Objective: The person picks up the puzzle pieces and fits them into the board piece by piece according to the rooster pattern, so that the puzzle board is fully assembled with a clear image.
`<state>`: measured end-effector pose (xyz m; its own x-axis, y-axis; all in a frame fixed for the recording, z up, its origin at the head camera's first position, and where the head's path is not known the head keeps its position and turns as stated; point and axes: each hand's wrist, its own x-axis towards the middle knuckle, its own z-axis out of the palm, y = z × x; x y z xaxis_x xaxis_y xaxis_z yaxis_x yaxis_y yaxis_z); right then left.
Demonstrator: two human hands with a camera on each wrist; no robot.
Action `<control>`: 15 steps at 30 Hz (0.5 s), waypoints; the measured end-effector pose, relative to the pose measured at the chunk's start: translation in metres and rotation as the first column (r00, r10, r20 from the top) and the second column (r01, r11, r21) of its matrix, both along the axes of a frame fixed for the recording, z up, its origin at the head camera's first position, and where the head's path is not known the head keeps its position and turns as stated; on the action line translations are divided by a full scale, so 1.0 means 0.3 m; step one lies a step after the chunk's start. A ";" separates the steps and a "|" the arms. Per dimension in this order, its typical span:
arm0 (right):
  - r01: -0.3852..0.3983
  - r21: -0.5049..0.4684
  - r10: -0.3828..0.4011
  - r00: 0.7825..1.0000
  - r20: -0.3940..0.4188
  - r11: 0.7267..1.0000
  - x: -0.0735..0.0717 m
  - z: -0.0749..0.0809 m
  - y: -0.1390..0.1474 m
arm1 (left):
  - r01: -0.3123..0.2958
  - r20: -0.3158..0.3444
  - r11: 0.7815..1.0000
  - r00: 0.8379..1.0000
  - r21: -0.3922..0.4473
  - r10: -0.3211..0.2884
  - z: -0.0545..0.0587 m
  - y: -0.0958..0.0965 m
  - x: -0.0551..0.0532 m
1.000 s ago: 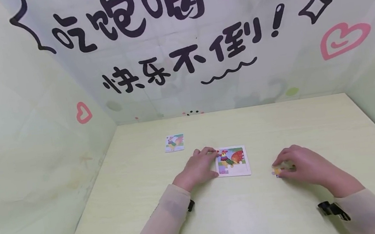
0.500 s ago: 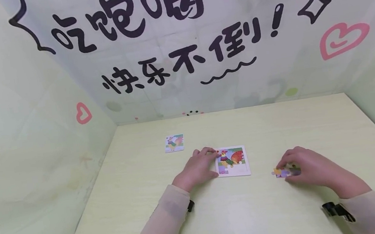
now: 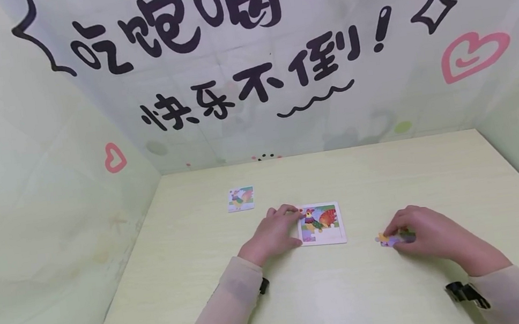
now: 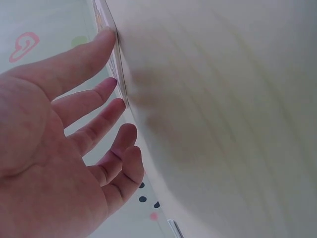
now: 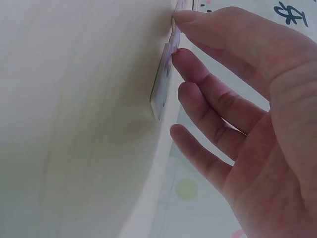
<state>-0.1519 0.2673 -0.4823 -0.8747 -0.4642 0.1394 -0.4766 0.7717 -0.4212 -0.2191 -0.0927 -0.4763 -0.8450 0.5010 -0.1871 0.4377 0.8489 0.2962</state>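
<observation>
A jigsaw board (image 3: 331, 236) with a white frame lies in the middle of the table, a rooster picture across its upper part and a bare white area at the lower right. My left hand (image 3: 272, 237) touches its left edge, fingers fairly straight; in the left wrist view the thumb (image 4: 106, 42) rests against the board's rim. To the board's right, my right hand (image 3: 432, 231) pinches among a few loose puzzle pieces (image 3: 386, 240), yellow, purple and green, partly hidden by the fingers. In the right wrist view a puzzle piece (image 5: 161, 87) lies flat beside the fingertips.
A small rooster picture card (image 3: 241, 199) lies at the back left of the table (image 3: 334, 293). Printed fabric walls (image 3: 218, 145) enclose the table's back and sides. A black strap (image 3: 467, 293) sits at my right wrist.
My right hand has shifted slightly right and toward me, uncovering more of the purple and yellow pieces, then nearly stopped. The left hand and board stay put.
</observation>
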 end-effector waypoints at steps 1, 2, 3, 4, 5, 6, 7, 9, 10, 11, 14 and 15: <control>-0.003 -0.003 0.003 1.000 -0.007 1.000 0.000 -0.002 0.000 | -0.001 0.000 1.000 1.000 -0.002 0.001 -0.001 0.000 0.000; -0.006 -0.005 0.006 1.000 -0.015 1.000 0.001 -0.003 0.000 | -0.001 -0.001 1.000 1.000 -0.002 0.001 0.000 0.000 0.001; -0.009 -0.007 0.009 1.000 -0.022 1.000 0.001 -0.006 0.000 | -0.001 0.000 1.000 1.000 -0.001 0.001 0.000 0.000 0.001; -0.013 -0.007 0.013 1.000 -0.029 1.000 0.000 -0.007 -0.001 | -0.001 0.001 1.000 1.000 0.001 0.001 0.000 -0.001 0.001; -0.015 -0.006 0.015 0.999 -0.037 1.000 0.000 -0.009 -0.002 | -0.001 0.001 1.000 1.000 0.000 0.001 0.000 -0.001 0.001; -0.017 -0.005 0.017 0.999 -0.043 1.000 -0.001 -0.010 -0.004 | 0.000 0.002 1.000 1.000 -0.001 0.000 0.002 0.000 0.001; -0.017 -0.002 0.017 0.999 -0.051 1.000 -0.003 -0.011 -0.006 | 0.001 0.002 1.000 1.000 -0.004 -0.001 0.003 0.001 0.001; -0.014 0.003 0.014 0.998 -0.065 1.000 -0.006 -0.011 -0.013 | 0.002 0.003 1.000 1.000 -0.007 -0.002 0.005 0.001 0.002; -0.013 0.005 0.013 0.997 -0.071 1.000 -0.008 -0.010 -0.017 | 0.003 0.001 1.000 1.000 -0.009 -0.003 0.005 0.002 0.002; -0.011 0.008 0.011 0.997 -0.076 1.000 -0.010 -0.009 -0.022 | 0.003 0.001 1.000 1.000 -0.012 -0.003 0.006 0.003 0.002; -0.007 0.014 0.008 0.997 -0.073 1.000 -0.019 -0.002 -0.038 | 0.003 0.000 1.000 1.000 -0.016 -0.003 0.007 0.003 0.003; -0.009 0.016 0.010 0.997 -0.070 1.000 -0.023 0.001 -0.046 | 0.002 0.000 1.000 1.000 -0.017 -0.002 0.008 0.003 0.003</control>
<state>-0.1589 0.2536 -0.4820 -0.8586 -0.4747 0.1933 -0.5118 0.7733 -0.3743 -0.2182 -0.0918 -0.4740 -0.8437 0.4998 -0.1959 0.4396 0.8527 0.2820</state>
